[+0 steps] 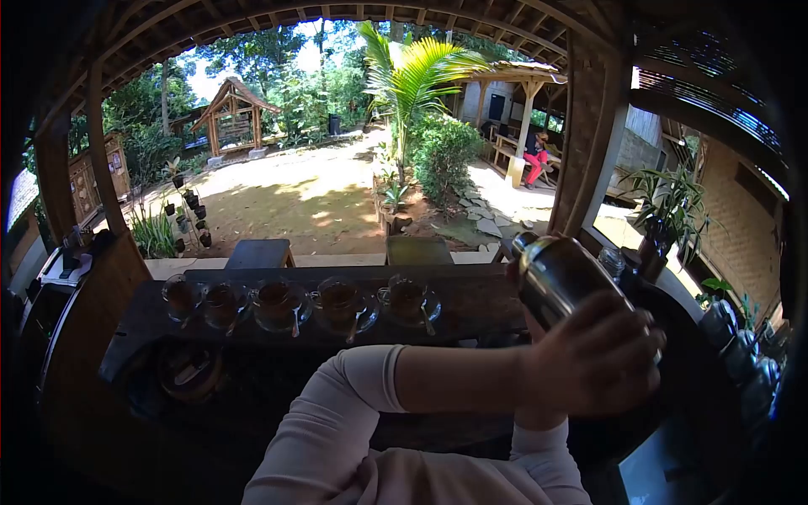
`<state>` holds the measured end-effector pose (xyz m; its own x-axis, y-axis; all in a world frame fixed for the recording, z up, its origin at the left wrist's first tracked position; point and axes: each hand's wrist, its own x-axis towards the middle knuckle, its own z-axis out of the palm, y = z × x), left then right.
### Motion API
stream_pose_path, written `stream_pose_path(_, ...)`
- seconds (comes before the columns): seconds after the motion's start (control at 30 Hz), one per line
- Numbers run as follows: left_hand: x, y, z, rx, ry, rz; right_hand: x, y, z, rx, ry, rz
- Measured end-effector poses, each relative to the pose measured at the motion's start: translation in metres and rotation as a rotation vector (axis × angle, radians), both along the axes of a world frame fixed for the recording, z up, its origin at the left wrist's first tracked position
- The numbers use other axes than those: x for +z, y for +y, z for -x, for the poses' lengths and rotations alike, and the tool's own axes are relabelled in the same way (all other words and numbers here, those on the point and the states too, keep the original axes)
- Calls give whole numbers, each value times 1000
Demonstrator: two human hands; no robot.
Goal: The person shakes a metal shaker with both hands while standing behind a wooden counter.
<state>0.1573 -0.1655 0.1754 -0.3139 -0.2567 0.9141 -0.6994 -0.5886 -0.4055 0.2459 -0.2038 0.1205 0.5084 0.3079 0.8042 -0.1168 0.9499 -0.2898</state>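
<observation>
A shiny metal cocktail shaker (568,278) is held up at the right, tilted, with its capped end toward the upper left. My left hand (593,358) is wrapped round its lower end, the forearm reaching across in front of me. At the capped end, my right hand (515,276) grips the shaker too; most of that hand is hidden behind the shaker and the left hand. To the left, several glass cups of dark drink stand in a row on saucers with spoons, among them a middle cup (273,295) and the nearest one (407,295).
The cups stand on a dark wooden counter (480,307). A round tray-like object (189,370) lies lower left. Beyond the counter are two stools (259,253). A glass jar (611,259) and a potted plant (669,206) stand at the right. A person (536,156) sits outside in the distance.
</observation>
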Motion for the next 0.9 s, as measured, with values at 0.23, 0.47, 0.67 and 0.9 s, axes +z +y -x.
stream_pose_path(0.23,15,-8,9,-82,-92,-17,29,-24,-11,-347,2,-186)
stream_pose_path(0.47,19,-13,-89,-55,47,174,46,-37,-8,-625,15,-381)
stream_pose_path(0.67,29,-38,-31,-642,-260,22,81,-28,4,-871,61,-591)
stream_pose_path(0.9,-17,17,-153,-1829,950,1008,39,-56,-56,-1986,-162,-38)
